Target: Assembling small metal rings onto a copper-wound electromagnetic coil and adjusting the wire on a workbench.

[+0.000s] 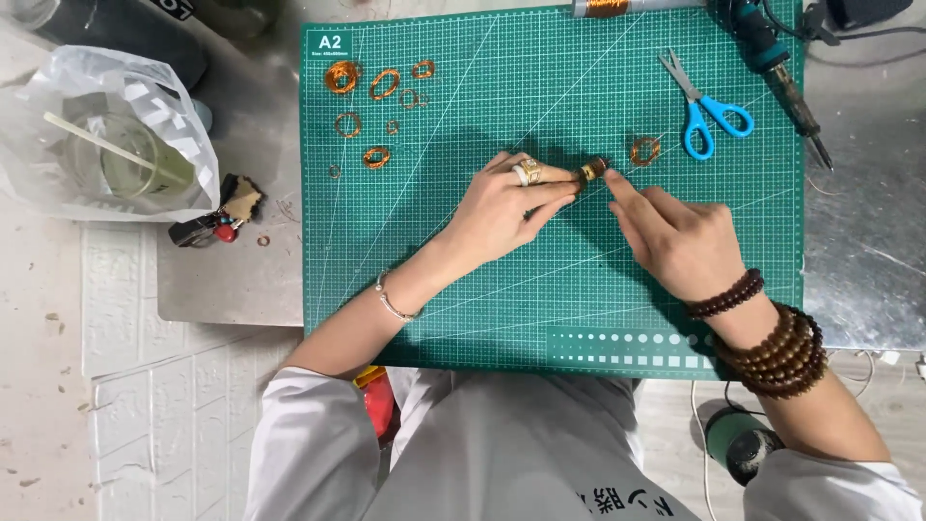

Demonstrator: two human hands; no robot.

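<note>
Here we see both hands meeting over the middle of the green cutting mat (434,280), which covers most of the counter (858,260). The left hand (506,207) pinches a small copper-wound spool (592,171) between its fingertips, holding it just above the mat at the centre, a little toward the far side. The right hand (680,236) reaches in from the right with its fingers narrowed and the forefinger stretched to the spool's end, touching or nearly touching it; we cannot tell whether it grips a strand of wire. Held this way, the spool seems steadied by one hand so the other can work at its tip.

Just to the right of the spool lies a single copper wire ring (644,150). A cluster of similar copper rings (378,96) sits at the far left of the mat, apart from the hands, as if set aside. Blue-handled scissors (706,106) rest at the far right, with a soldering iron (786,82) beside them, both within easy reach of the right hand. Off the mat to the left, a plastic bag with a drink cup (121,145) stands on the counter, near a bunch of keys (217,217).
</note>
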